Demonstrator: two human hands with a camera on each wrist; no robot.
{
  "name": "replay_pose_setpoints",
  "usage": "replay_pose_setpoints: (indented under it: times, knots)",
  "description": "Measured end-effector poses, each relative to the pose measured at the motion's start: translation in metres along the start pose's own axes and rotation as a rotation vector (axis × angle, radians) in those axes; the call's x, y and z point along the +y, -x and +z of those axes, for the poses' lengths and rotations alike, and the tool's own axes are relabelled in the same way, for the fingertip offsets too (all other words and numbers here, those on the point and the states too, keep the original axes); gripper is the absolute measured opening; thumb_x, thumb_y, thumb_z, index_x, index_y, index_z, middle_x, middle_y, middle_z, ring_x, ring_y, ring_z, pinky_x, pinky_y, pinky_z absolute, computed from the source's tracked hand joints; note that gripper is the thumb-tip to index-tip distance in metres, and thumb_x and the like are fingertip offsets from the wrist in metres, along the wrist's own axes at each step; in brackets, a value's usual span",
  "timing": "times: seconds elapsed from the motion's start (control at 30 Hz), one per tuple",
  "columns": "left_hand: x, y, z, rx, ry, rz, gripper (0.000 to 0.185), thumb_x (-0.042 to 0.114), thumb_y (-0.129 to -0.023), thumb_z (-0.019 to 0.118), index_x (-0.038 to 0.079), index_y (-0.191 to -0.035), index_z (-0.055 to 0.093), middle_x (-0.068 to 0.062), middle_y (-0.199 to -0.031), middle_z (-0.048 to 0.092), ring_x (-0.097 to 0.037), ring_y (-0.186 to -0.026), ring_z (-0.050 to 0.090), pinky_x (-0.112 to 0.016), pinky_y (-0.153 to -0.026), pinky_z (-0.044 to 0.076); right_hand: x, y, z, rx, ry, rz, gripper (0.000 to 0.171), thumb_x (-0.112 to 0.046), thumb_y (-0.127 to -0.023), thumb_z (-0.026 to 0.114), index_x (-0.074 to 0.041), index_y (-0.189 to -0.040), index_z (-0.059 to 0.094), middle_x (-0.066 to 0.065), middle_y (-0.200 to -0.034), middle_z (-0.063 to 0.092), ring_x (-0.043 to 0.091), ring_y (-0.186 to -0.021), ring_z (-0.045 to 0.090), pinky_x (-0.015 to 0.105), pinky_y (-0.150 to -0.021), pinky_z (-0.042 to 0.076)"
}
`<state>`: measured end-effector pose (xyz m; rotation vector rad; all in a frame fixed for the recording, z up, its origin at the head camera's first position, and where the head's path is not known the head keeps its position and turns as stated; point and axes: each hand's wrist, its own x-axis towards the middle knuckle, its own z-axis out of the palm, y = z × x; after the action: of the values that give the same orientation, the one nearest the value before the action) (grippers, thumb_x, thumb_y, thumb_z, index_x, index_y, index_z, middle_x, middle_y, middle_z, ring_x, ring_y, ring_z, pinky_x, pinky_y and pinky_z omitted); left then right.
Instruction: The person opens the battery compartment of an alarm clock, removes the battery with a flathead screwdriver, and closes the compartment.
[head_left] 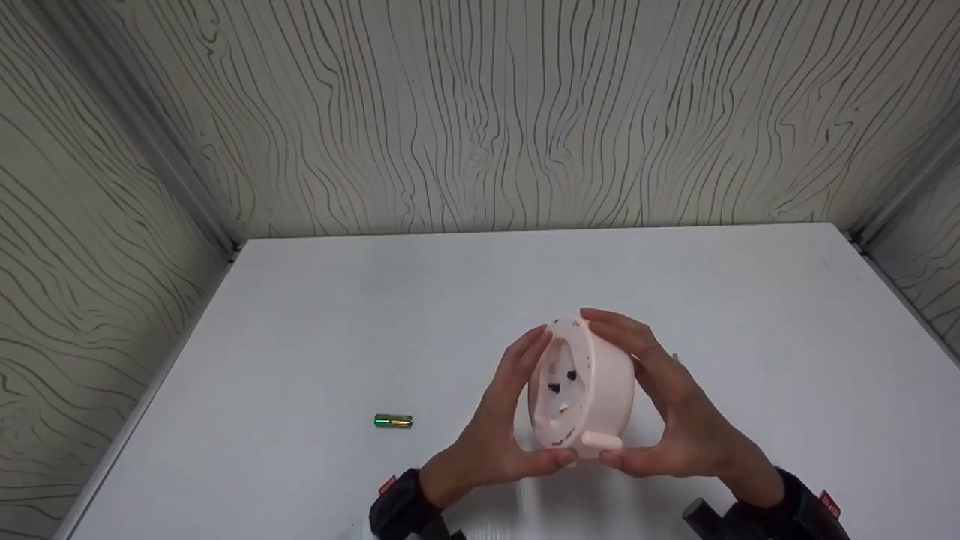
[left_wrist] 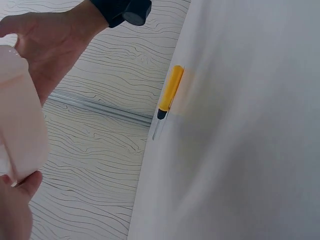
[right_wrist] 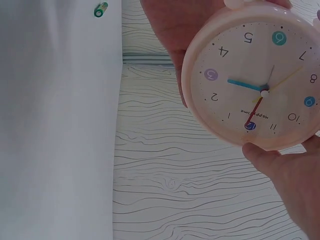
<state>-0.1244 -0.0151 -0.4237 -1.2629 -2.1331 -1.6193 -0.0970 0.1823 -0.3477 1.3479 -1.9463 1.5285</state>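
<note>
A pale pink round alarm clock (head_left: 611, 382) is held up over the white table, between both hands. My left hand (head_left: 487, 431) grips it on the left, thumb at the lower edge and fingertips at the upper rim. On the other side, my right hand (head_left: 682, 409) has its fingers over the top and its thumb near a stubby pink foot (head_left: 601, 440). The recessed back with two black knobs (head_left: 554, 388) faces left. In the right wrist view the numbered dial (right_wrist: 235, 105) shows upside down, with blue, red and yellow hands.
A green-and-gold battery (head_left: 394, 421) lies on the white table (head_left: 315, 322), left of the hands. In the left wrist view, a yellow-handled screwdriver (left_wrist: 171, 89) lies near a table edge. Wood-grain panels (head_left: 480, 112) wall in the back and sides.
</note>
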Motion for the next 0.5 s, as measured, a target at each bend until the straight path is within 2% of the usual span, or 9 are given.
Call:
replay_pose_setpoints:
  times: [0.17,0.3,0.4,0.5]
  knots:
    - [0.005,-0.003,-0.004,-0.042,0.007,-0.014,0.093,0.055,-0.076,0.058,0.012,-0.145,0.015,-0.003,-0.15,0.013,-0.019,-0.132,0.029,-0.047,-0.104,0.032,-0.002,-0.003,-0.001,0.017,0.02,-0.029,0.09,-0.006,-0.056,0.079,0.019,-0.127,0.031,0.036,-0.132,0.031,0.036,-0.124,0.033,0.026,-0.1,0.039]
    - [0.023,-0.009,-0.012,-0.054,0.03,-0.03,0.092,0.052,-0.077,0.058,0.007,-0.144,0.015,-0.009,-0.15,0.013,-0.021,-0.133,0.028,-0.05,-0.104,0.031,-0.005,-0.004,-0.003,0.026,0.049,-0.04,0.091,-0.007,-0.055,0.08,0.02,-0.127,0.032,0.036,-0.131,0.033,0.035,-0.123,0.036,0.026,-0.1,0.039]
    - [0.023,-0.008,-0.012,-0.062,0.029,-0.037,0.093,0.053,-0.077,0.059,0.006,-0.144,0.014,-0.01,-0.151,0.011,-0.022,-0.135,0.026,-0.051,-0.105,0.029,-0.006,-0.005,-0.004,0.032,0.069,-0.049,0.091,-0.008,-0.054,0.08,0.02,-0.126,0.032,0.036,-0.13,0.034,0.035,-0.123,0.037,0.026,-0.101,0.038]
    - [0.011,-0.005,-0.009,-0.06,0.013,-0.027,0.096,0.056,-0.076,0.058,0.009,-0.145,0.011,-0.005,-0.152,0.007,-0.021,-0.136,0.023,-0.051,-0.106,0.028,-0.006,-0.006,-0.004,0.036,0.092,-0.062,0.091,-0.009,-0.054,0.081,0.02,-0.126,0.033,0.036,-0.13,0.035,0.036,-0.123,0.036,0.026,-0.101,0.038]
